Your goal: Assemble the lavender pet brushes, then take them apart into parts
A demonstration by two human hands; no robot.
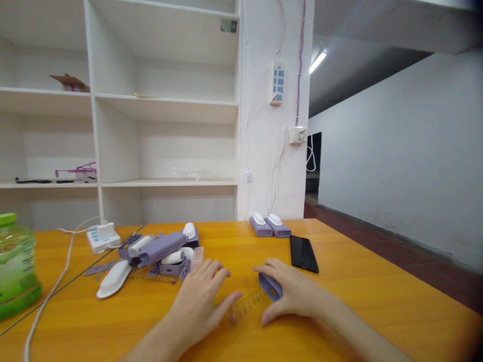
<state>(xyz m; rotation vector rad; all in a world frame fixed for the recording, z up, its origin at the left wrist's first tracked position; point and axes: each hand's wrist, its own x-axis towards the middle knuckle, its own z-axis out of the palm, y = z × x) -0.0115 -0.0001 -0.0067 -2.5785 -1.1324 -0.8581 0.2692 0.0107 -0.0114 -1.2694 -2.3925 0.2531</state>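
Observation:
My right hand is curled around a hollow purple plastic housing, its open end facing left. A thin coil spring, blurred, lies or hangs between my two hands and reaches from near the housing toward my left thumb. Whether the spring touches the housing or the table cannot be made out. My left hand is open just above the table, with fingers spread and thumb pointing at the spring's left end. Beside it is a pile of purple perforated housings, white plastic parts and loose springs.
On the orange table, a black phone lies right of two purple-and-white assembled pieces. At left are a green-capped bottle, a white power strip and its cable. White shelves stand behind.

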